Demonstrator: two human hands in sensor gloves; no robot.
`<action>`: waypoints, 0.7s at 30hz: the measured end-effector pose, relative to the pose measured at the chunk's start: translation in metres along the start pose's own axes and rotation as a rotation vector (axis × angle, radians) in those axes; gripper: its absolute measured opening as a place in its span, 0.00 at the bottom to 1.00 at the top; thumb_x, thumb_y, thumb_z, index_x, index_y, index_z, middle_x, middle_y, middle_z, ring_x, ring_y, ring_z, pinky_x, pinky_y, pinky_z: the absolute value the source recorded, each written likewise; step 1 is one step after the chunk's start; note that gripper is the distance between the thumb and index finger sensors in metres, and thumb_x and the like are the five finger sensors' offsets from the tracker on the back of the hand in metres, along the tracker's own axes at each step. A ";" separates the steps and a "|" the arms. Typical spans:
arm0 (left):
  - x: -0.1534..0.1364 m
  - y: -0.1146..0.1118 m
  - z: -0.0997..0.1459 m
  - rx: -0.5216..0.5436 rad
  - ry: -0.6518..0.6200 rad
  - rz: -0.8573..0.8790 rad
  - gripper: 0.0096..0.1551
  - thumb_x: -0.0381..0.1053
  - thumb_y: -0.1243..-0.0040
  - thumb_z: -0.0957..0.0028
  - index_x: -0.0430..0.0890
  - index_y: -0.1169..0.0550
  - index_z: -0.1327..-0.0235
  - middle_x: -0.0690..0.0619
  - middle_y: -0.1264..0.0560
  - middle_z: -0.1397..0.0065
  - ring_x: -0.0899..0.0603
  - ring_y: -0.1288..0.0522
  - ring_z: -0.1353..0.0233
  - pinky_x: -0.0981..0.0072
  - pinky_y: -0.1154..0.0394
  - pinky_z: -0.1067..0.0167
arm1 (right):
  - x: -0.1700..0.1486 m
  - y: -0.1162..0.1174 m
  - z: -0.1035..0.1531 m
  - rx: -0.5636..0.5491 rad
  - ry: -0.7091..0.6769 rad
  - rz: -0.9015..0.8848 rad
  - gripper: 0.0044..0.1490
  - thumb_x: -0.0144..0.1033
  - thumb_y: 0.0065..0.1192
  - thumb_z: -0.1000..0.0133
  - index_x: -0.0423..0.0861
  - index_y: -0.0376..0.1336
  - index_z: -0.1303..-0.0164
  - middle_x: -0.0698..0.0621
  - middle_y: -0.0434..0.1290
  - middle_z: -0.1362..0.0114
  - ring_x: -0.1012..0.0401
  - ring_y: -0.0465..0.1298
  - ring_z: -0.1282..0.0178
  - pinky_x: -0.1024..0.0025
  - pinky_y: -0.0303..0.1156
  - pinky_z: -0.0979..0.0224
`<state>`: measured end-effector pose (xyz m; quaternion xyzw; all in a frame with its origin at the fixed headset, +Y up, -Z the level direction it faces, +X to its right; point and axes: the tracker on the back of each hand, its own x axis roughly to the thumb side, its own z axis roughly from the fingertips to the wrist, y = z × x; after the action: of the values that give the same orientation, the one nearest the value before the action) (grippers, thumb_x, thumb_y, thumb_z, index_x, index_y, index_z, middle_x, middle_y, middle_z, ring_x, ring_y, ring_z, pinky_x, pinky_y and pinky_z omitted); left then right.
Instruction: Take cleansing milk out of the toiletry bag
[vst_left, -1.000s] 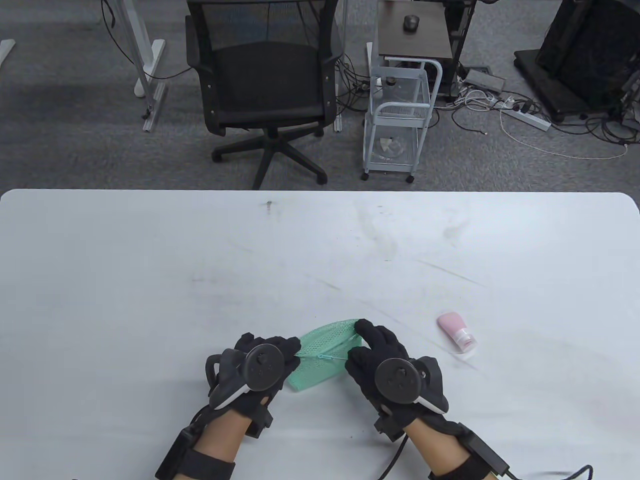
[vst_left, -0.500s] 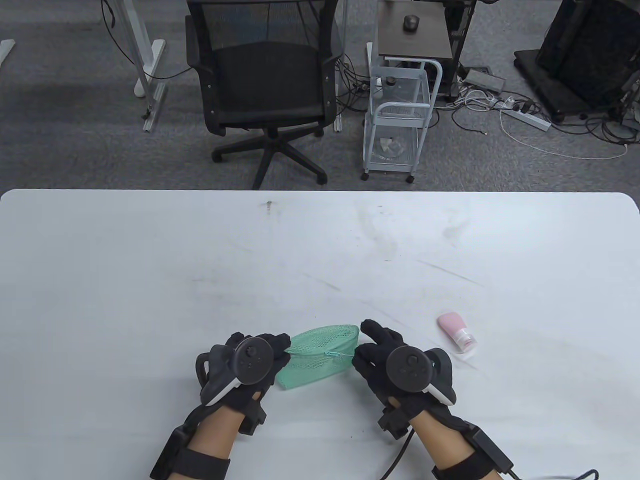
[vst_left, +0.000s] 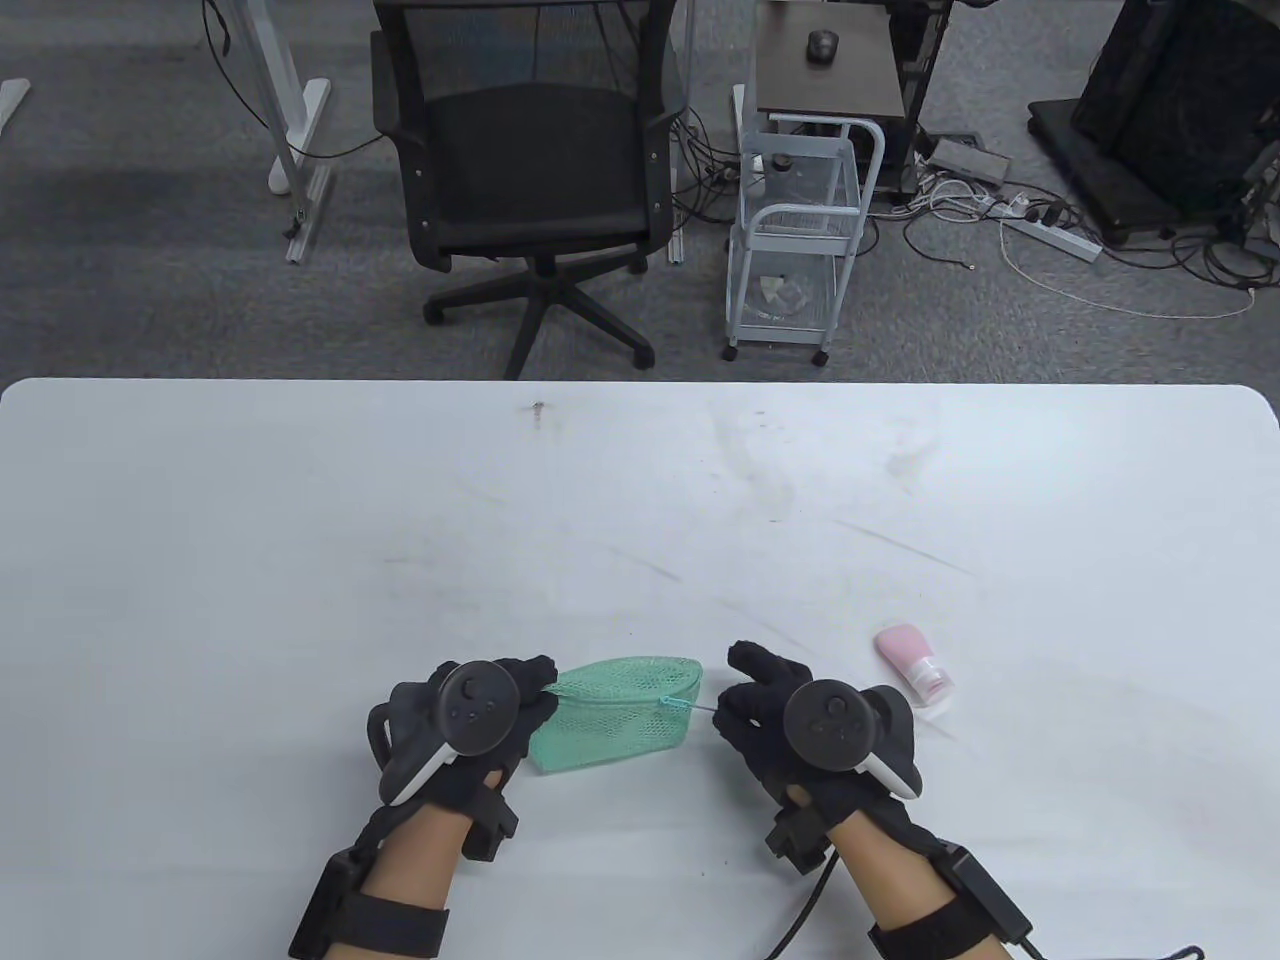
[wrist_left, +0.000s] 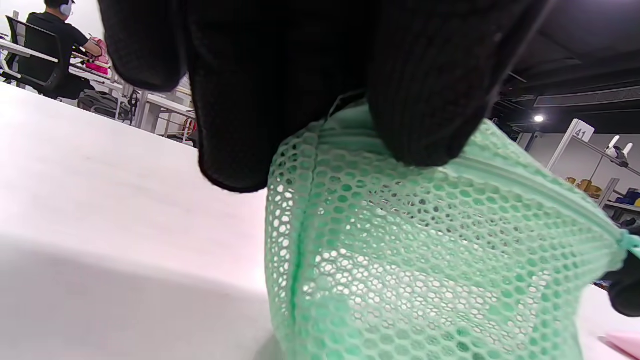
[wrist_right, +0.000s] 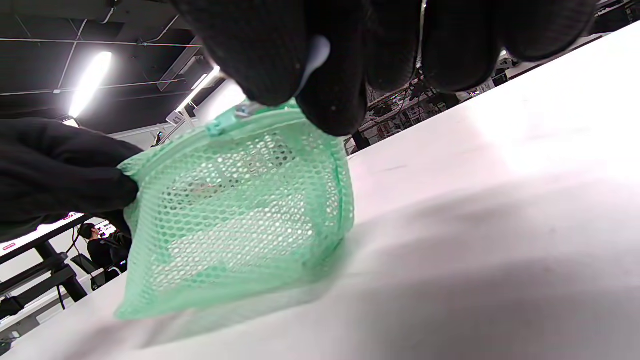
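A green mesh toiletry bag (vst_left: 615, 712) stands on the white table (vst_left: 640, 500) near the front edge. My left hand (vst_left: 520, 690) pinches the bag's left end; in the left wrist view my fingers (wrist_left: 310, 85) press on the mesh (wrist_left: 425, 250). My right hand (vst_left: 728, 708) pinches the zipper pull (vst_left: 672, 702) at the bag's right end; the right wrist view shows my fingertips (wrist_right: 325, 75) closed just above the bag (wrist_right: 240, 210). A pink cleansing milk tube (vst_left: 913, 664) lies on the table to the right of my right hand.
Beyond the table's far edge stand a black office chair (vst_left: 530, 170), a small white cart (vst_left: 800, 230) and loose cables on the floor.
Both hands and the bag slid left. My right hand drew away from the bag's right end, pulling the zipper pull along its top to the right.
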<state>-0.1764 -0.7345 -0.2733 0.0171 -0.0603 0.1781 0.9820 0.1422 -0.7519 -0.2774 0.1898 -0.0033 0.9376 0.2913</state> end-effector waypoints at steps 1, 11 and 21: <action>-0.001 0.000 0.000 0.001 0.004 0.001 0.24 0.53 0.22 0.53 0.54 0.12 0.43 0.49 0.12 0.35 0.36 0.12 0.40 0.32 0.29 0.31 | -0.001 -0.001 0.000 -0.003 0.002 0.000 0.22 0.34 0.73 0.42 0.32 0.78 0.48 0.30 0.67 0.18 0.25 0.68 0.29 0.28 0.65 0.32; 0.004 0.009 0.006 0.042 -0.022 0.063 0.23 0.53 0.22 0.53 0.53 0.12 0.43 0.49 0.11 0.36 0.36 0.12 0.41 0.33 0.29 0.31 | -0.015 -0.022 0.001 -0.067 0.024 -0.029 0.22 0.34 0.73 0.42 0.32 0.78 0.48 0.30 0.67 0.19 0.25 0.69 0.29 0.28 0.65 0.32; 0.004 0.017 0.010 0.101 -0.032 0.159 0.23 0.53 0.22 0.53 0.53 0.11 0.44 0.49 0.11 0.37 0.36 0.11 0.41 0.32 0.29 0.31 | -0.022 -0.046 0.007 -0.229 -0.025 -0.026 0.22 0.34 0.74 0.43 0.31 0.78 0.50 0.32 0.69 0.20 0.26 0.70 0.29 0.28 0.65 0.31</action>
<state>-0.1800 -0.7175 -0.2622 0.0647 -0.0679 0.2581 0.9616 0.1865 -0.7265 -0.2834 0.1671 -0.1117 0.9247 0.3233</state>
